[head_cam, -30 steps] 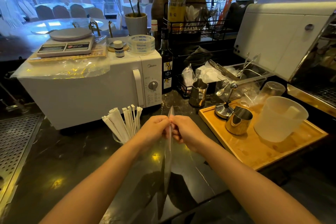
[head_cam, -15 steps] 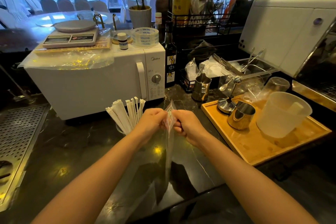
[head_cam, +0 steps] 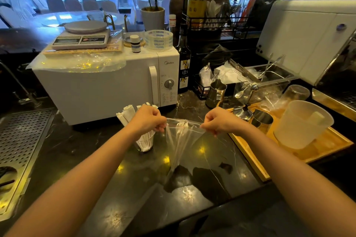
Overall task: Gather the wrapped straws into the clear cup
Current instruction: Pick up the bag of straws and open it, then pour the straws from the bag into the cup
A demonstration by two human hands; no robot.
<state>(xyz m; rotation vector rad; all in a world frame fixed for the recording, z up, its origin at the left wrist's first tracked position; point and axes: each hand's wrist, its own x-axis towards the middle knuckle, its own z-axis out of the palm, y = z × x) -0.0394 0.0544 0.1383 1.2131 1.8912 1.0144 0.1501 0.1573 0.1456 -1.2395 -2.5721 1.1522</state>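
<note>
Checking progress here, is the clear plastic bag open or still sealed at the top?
Open: the left hand and right hand pull the clear plastic bag mouth apart.

Counter: my left hand (head_cam: 149, 119) and right hand (head_cam: 219, 121) pinch a clear bag (head_cam: 185, 140) at its top edge. Cup (head_cam: 145, 143) of wrapped straws (head_cam: 128, 113) behind left hand.

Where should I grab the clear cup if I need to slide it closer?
Grip the cup low on its wall, coming from its left side. Wrapped straws fan out of the top, so the rim is blocked, and the left hand and bag crowd its right.
</note>
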